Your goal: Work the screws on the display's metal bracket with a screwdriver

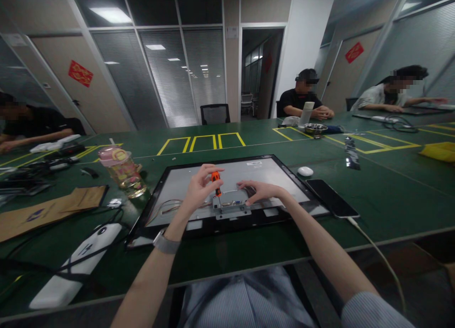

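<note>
A monitor panel (284,176) lies face down on the green table in front of me, its grey metal back up. My left hand (199,188) is closed round a small orange-handled screwdriver (215,180), held upright with its tip on a grey metal bracket (231,208) near the panel's front edge. My right hand (258,191) lies flat on the panel just right of the bracket, fingers stretched out and pressing down. Thin coloured wires (167,207) run across the panel to the left of my left hand.
A pink-lidded bottle (122,171) stands left of the panel, with brown card (53,207) and a white device (76,264) nearer me. A white mouse (305,171) and a black phone (330,197) with a cable lie to the right. Three people sit around the table.
</note>
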`<action>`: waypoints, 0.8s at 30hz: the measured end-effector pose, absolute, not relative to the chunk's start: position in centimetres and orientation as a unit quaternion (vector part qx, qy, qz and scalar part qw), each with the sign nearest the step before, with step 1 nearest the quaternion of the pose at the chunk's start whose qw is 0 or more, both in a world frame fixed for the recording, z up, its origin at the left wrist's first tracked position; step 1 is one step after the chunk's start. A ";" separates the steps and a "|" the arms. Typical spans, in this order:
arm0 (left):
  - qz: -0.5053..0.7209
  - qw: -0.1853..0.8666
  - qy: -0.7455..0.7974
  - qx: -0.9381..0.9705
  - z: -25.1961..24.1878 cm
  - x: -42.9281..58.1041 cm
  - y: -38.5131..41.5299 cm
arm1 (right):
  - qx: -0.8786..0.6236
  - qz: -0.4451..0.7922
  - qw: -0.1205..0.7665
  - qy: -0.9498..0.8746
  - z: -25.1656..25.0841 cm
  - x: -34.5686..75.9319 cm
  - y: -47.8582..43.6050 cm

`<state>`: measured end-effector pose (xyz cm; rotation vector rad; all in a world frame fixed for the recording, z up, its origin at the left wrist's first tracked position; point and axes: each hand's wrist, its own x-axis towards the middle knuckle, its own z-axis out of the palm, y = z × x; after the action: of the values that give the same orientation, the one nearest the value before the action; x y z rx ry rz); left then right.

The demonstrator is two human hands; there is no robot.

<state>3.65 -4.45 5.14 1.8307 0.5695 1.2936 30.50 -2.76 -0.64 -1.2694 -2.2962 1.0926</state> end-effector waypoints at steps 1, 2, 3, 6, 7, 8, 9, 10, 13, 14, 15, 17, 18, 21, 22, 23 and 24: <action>0.500 0.429 0.215 0.721 5.1 3.6 -4.4 | -0.444 0.382 0.148 -0.797 -0.7 30.5 -2.7; 0.491 0.457 0.205 0.712 5.1 3.5 -4.4 | -0.444 0.384 0.148 -0.796 -0.7 30.5 -2.7; 0.489 0.481 0.196 0.701 5.1 3.4 -4.4 | -0.443 0.386 0.149 -0.795 -0.7 30.5 -2.7; 0.498 0.492 0.204 0.684 5.3 3.4 -4.5 | -0.437 0.386 0.152 -0.798 -0.8 30.6 -2.7; 0.506 0.473 0.215 0.689 5.3 3.5 -4.5 | -0.435 0.385 0.152 -0.800 -0.8 30.6 -2.7; 0.514 0.446 0.225 0.698 5.4 3.5 -4.6 | -0.435 0.383 0.152 -0.801 -0.8 30.6 -2.7; 0.522 0.419 0.232 0.707 5.5 3.6 -4.7 | -0.435 0.382 0.151 -0.801 -0.8 30.6 -2.7; 0.528 0.393 0.236 0.715 5.6 3.7 -4.7 | -0.436 0.381 0.151 -0.801 -0.8 30.6 -2.7; 0.535 0.360 0.245 0.724 5.6 3.7 -4.6 | -0.440 0.374 0.152 -0.803 -0.8 30.5 -2.6; 0.534 0.366 0.245 0.721 5.5 3.7 -4.5 | -0.439 0.372 0.152 -0.804 -0.8 30.5 -2.6; 0.534 0.384 0.239 0.715 5.4 3.6 -4.4 | -0.438 0.371 0.153 -0.804 -0.9 30.5 -2.6; 0.527 0.443 0.212 0.694 5.3 3.5 -4.2 | -0.433 0.376 0.155 -0.804 -0.9 30.5 -2.5; 0.518 0.476 0.199 0.682 5.2 3.5 -4.2 | -0.431 0.380 0.157 -0.803 -0.9 30.5 -2.5; 0.494 0.525 0.201 0.663 5.1 3.4 -4.1 | -0.427 0.387 0.162 -0.801 -1.0 30.5 -2.5; 0.493 0.517 0.215 0.666 5.1 3.4 -4.1 | -0.428 0.387 0.163 -0.800 -1.0 30.5 -2.5; 0.497 0.500 0.230 0.671 5.1 3.4 -4.2 | -0.430 0.386 0.162 -0.800 -1.0 30.5 -2.5; 0.504 0.476 0.243 0.678 5.2 3.5 -4.2 | -0.431 0.385 0.160 -0.800 -1.0 30.5 -2.6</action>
<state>3.46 -4.23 5.21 1.6574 0.5948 1.2321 30.54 -2.56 -0.96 -1.2311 -2.2864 1.1000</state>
